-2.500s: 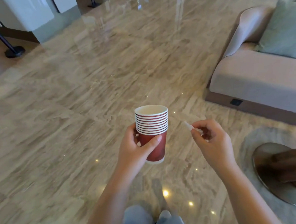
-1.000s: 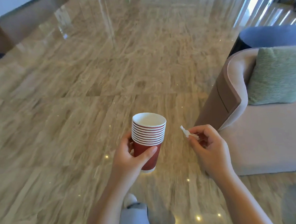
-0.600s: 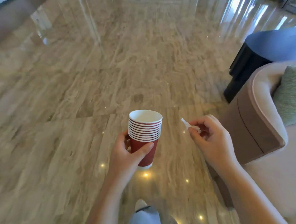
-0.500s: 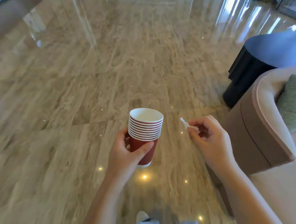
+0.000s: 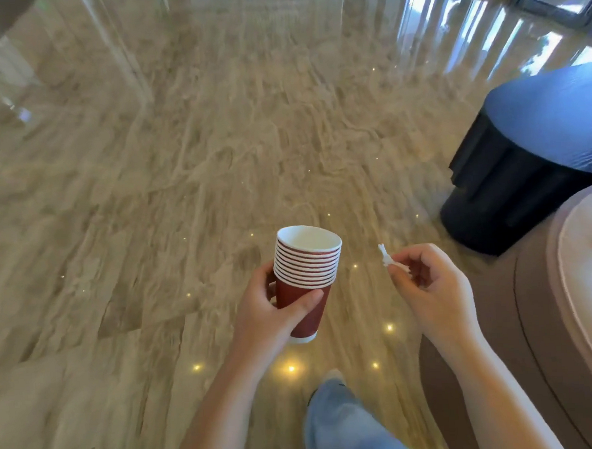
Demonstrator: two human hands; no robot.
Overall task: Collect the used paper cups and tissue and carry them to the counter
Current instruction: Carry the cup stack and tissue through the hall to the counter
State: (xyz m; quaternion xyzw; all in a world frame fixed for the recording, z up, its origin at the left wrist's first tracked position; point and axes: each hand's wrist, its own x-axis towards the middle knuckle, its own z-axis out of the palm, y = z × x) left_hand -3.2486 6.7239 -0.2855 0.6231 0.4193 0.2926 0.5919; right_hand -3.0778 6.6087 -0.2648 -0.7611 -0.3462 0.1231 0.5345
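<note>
- Left of centre: left hand wrapped around the lower red wall of the nested paper cups, thumb across the front and fingers curled behind, pressed onto the stack. Gripping the bottom cup probably keeps the whole nest together as one load.
- Stack held upright, mouth up, near the lower middle of the frame and clear of the body; likely so that any dregs stay inside while walking.
- Below the cups: glossy marble floor with ceiling lights mirrored in it, and a jeans leg stepping forward at the bottom edge. Carry leg of the task, judging by this; no surface to set things on in sight.
- Right of centre: right hand pinching a small twisted scrap of white tissue between thumb and forefinger, other fingers loosely curled. Held apart from the cups, not dropped into the top one; a light pinch suffices for so little weight.
- Far right: dark round side table and a beige sofa arm, close beside the right forearm; worth a slight berth in passing.
</note>
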